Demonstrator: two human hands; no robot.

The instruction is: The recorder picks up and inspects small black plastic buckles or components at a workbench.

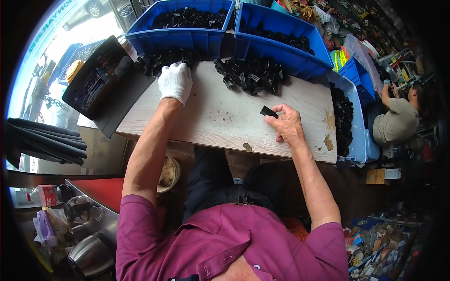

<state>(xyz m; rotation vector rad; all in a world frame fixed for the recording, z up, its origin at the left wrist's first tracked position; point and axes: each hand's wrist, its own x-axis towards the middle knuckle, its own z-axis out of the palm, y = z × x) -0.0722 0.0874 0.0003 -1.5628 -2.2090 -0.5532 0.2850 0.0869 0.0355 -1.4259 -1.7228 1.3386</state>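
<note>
My left hand (175, 82), in a white knit glove, reaches to the near edge of a loose pile of small black plastic parts (154, 63) at the back left of the table. Its fingers are bent down together at the pile; their tips, and whatever they grip, are hidden. My bare right hand (288, 122) pinches one black plastic part (268, 111) between thumb and fingers, just above the right side of the table. A second heap of black parts (251, 77) lies beyond it, towards the middle back.
Two blue bins (176, 36) (286, 52) holding black parts stand along the back of the worn wooden table (206, 117). A lighter blue crate (358, 126) of parts is at its right. A dark folding case (110, 93) stands left. Another person (398, 117) sits at far right.
</note>
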